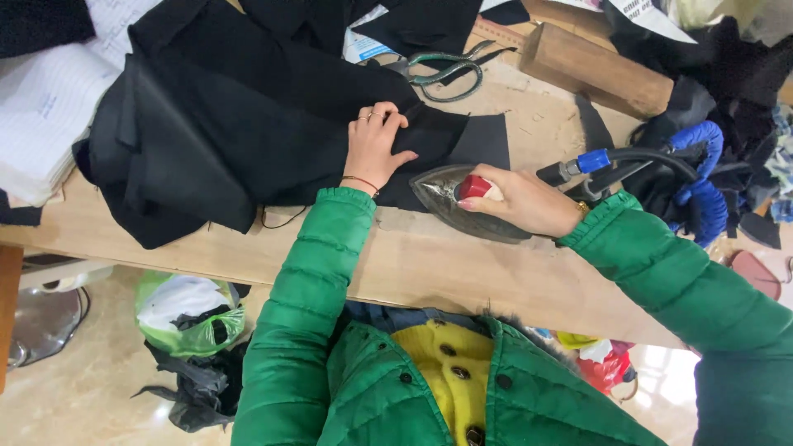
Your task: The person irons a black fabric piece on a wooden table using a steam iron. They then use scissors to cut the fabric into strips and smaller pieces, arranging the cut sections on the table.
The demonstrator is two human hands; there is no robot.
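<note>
On table [462, 272], iron [462, 206] in right hand [520, 200]

Iron [462, 202] on table [462, 264], fabric [239, 124] left of it, scissors [446, 70] behind.

white-and-blue printed label [361, 43] under black cloth, white printed sheet [652, 16] top right
</note>
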